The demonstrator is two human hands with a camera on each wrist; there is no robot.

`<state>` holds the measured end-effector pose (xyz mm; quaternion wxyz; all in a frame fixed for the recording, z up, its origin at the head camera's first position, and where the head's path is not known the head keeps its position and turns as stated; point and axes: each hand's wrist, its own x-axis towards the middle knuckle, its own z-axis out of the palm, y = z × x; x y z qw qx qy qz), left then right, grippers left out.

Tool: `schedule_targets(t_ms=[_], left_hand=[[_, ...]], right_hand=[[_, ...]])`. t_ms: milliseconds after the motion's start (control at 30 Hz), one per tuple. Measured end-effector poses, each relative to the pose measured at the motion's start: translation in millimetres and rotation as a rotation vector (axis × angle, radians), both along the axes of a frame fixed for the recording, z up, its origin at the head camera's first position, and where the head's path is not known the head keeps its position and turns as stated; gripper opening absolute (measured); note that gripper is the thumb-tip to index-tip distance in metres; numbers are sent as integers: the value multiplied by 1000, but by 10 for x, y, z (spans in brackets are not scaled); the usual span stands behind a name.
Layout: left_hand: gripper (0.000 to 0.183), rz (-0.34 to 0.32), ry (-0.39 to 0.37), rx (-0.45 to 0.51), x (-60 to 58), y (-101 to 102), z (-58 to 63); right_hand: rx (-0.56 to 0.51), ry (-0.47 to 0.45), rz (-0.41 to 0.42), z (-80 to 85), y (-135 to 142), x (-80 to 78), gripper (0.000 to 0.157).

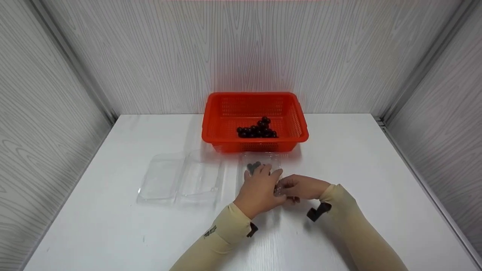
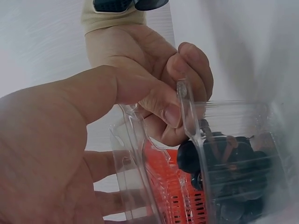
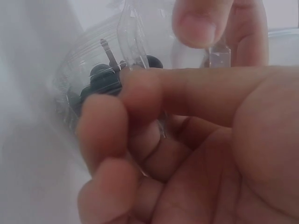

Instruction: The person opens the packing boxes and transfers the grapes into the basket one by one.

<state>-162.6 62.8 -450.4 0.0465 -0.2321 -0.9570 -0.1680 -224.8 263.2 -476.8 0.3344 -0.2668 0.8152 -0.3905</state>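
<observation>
A clear plastic clamshell box (image 1: pixel 274 159) stands in front of the red basket, with dark round fruits (image 1: pixel 254 166) like grapes inside. My left hand (image 1: pixel 261 192) reaches over the box, its thumb and fingers on either side of the clear lid (image 2: pixel 133 158) in the left wrist view. From the right, my right hand (image 1: pixel 304 187) pinches the box's near edge with curled fingers. Thin stems show among the fruits (image 3: pixel 103 79) through the plastic in the right wrist view. The left hand hides much of the box in the head view.
The red basket (image 1: pixel 255 146) stands at the back of the white table (image 1: pixel 346 150), holding more dark fruits (image 1: pixel 260 130). Left of my hands lies another clear clamshell box (image 1: pixel 163 177), opened flat. Pale wood-grain panels (image 1: pixel 150 56) enclose the back and sides.
</observation>
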Motion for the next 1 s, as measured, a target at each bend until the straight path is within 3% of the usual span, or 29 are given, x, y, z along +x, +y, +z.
schedule_targets(t_ms=[233, 467, 633, 833, 1000], left_hand=[[65, -5, -41, 28, -13, -41, 37], [63, 4, -70, 46, -24, -60, 61], [59, 3, -16, 56, -38, -69, 38], [59, 17, 5, 155, -55, -106, 55], [69, -15, -12, 70, -29, -121, 56]], right_hand=[[7, -27, -10, -29, 5, -5, 18], [33, 11, -6, -18, 10, 8, 19], [34, 17, -3, -14, 12, 10, 16], [25, -2, -7, -14, 23, 5, 17], [42, 10, 0, -11, 16, 1, 17]])
